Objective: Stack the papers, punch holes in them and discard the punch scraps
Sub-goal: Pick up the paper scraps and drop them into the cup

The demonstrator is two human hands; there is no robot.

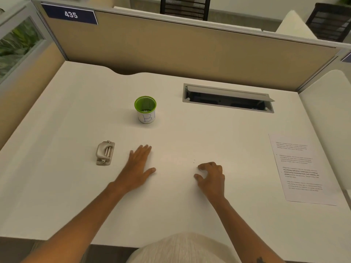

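Note:
The printed papers (302,169) lie flat at the right side of the white desk (76,186). A grey hole punch (105,153) sits at the left. Behind the middle stands a green-rimmed cup (145,109) with a paper label; small scraps show inside it. A few tiny white punch scraps (194,161) lie on the desk just beyond my right hand. My left hand (139,167) rests flat, fingers apart, right of the punch. My right hand (210,177) is curled with fingertips on the desk; I cannot tell whether it pinches a scrap.
A cable tray (228,98) with its lid open is set into the desk at the back right. A beige partition (190,54) with a "435" sign (70,14) closes the back. The desk's front edge runs near my body.

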